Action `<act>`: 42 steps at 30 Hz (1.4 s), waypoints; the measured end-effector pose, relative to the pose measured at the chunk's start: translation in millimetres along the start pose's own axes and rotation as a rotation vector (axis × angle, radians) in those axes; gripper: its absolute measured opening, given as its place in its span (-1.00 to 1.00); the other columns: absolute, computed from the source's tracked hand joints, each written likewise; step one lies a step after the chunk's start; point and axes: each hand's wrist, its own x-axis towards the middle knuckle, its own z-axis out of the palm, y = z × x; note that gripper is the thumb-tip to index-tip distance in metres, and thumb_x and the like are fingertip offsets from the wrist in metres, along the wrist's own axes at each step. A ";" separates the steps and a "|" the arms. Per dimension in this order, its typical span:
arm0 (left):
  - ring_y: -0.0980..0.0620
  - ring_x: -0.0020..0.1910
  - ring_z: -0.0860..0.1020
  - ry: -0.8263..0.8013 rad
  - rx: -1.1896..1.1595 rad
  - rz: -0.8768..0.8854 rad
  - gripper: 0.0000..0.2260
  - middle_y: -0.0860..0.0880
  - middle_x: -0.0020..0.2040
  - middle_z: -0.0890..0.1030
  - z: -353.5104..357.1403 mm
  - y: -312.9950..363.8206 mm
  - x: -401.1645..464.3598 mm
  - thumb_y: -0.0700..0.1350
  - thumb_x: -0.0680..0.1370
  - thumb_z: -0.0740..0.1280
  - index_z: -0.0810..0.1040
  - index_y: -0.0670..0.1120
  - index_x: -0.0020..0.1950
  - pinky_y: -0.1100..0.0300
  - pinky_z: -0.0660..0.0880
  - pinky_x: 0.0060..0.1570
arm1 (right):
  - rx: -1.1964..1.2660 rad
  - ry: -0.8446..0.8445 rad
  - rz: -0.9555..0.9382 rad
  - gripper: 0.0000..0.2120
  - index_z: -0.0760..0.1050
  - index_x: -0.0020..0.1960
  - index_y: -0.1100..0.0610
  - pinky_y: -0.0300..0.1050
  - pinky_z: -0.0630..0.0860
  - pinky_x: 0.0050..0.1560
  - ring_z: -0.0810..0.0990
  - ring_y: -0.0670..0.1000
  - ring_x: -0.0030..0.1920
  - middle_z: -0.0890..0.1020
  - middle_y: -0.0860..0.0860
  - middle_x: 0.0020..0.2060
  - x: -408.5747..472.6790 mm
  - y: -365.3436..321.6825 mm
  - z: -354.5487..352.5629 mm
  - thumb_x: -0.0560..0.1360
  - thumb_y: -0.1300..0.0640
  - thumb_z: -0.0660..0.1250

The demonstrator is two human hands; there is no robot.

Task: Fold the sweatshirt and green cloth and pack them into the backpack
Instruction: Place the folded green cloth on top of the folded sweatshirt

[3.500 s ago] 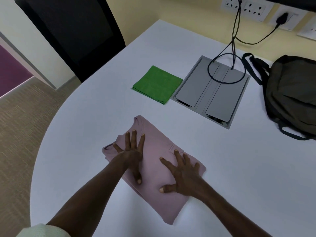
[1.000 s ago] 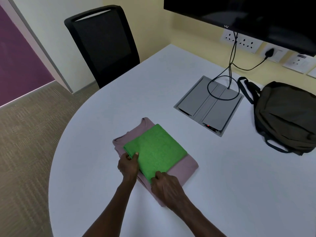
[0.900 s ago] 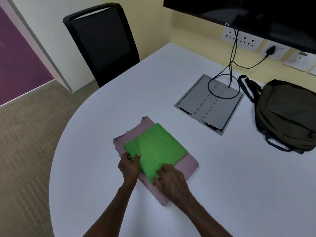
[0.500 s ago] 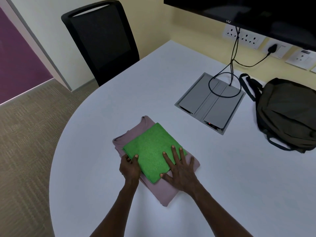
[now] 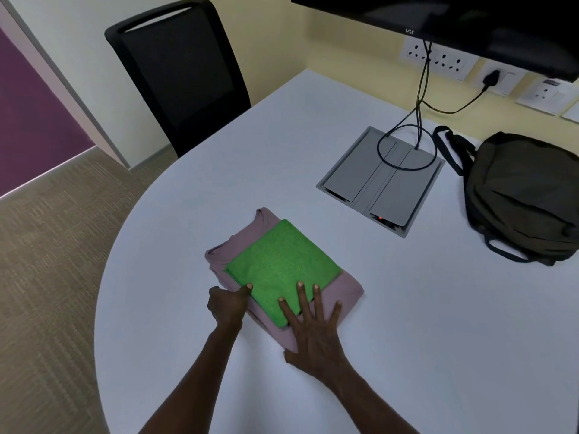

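Table [image 5: 407,308]: white top, curved edge at the left and near side, straight edge along the yellow wall at the far side. Bare surface lies open between the folded stack and the backpack, and along the near right.

Sweatshirt [image 5: 347,288]: pink, folded into a rectangle, flat on the table near its curved left edge, collar toward the far left.

Green cloth [image 5: 282,264]: folded square, lying on top of the sweatshirt, leaving a pink margin on the right and near sides.

Left hand [image 5: 227,303]: at the stack's near-left edge, fingers curled, thumb on the green cloth's corner; whether the fingers reach under the stack cannot be told.

Right hand [image 5: 313,330]: flat, fingers straight and spread, pressing on the near-right part of the stack, fingertips across the green cloth and sweatshirt.

Backpack [image 5: 526,195]: dark olive, lying at the table's far right edge, well apart from the stack; opening and contents cannot be seen.

Cable box [image 5: 380,180]: grey recessed panel, lids shut, in the table between stack and backpack; black cables [image 5: 419,98] loop onto it from the wall sockets [image 5: 438,59].

Chair [image 5: 178,73]: black, against the far-left table edge.

Screen [image 5: 454,17]: on the wall above the sockets.
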 end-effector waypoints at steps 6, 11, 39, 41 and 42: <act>-0.17 -0.15 0.64 -0.086 0.131 0.132 -0.62 -0.18 -0.21 0.68 16.0 4.2 -1.5 0.00 0.29 0.63 0.61 -0.27 -0.18 0.00 0.58 -0.07 | 0.037 -0.065 0.076 0.24 -0.08 0.61 -0.15 0.72 0.15 0.14 -0.02 0.39 0.54 -0.06 0.17 0.60 -0.9 26.4 -5.1 0.08 -0.27 0.50; -0.16 -0.18 0.64 -0.136 0.155 0.166 -0.62 -0.17 -0.24 0.68 52.8 26.0 -12.0 0.02 0.31 0.61 0.62 -0.27 -0.19 0.16 0.42 -0.22 | 0.023 -0.104 0.159 0.23 -0.21 0.59 -0.23 0.70 0.15 0.15 -0.13 0.37 0.55 -0.20 0.11 0.60 5.1 68.7 -12.8 0.14 -0.31 0.48; -0.18 -0.01 0.65 -0.174 0.110 0.124 -0.59 -0.20 -0.11 0.70 150.6 74.4 -25.5 0.05 0.34 0.58 0.65 -0.26 -0.05 0.17 0.47 -0.06 | -0.104 -0.109 0.106 0.10 -0.39 0.52 -0.30 0.62 0.00 0.32 -0.34 0.35 0.53 -0.46 0.04 0.52 50.9 195.8 -29.8 0.35 -0.34 0.38; -0.17 -0.07 0.65 -0.189 0.155 0.166 -0.56 -0.19 -0.21 0.70 146.9 69.2 -29.2 0.14 0.36 0.51 0.63 -0.26 -0.13 0.13 0.50 -0.03 | -0.098 -0.102 0.100 0.12 -0.40 0.52 -0.28 0.64 -0.02 0.30 -0.34 0.37 0.52 -0.45 0.08 0.52 50.2 195.5 -27.1 0.33 -0.41 0.37; -0.18 -0.08 0.65 -0.190 0.174 0.200 -0.56 -0.18 -0.22 0.70 144.0 67.7 -33.3 0.16 0.36 0.49 0.64 -0.25 -0.14 0.07 0.53 0.04 | -0.099 -0.083 0.089 0.13 -0.38 0.53 -0.27 0.66 -0.01 0.27 -0.31 0.39 0.52 -0.41 0.10 0.54 49.5 195.5 -25.8 0.30 -0.45 0.36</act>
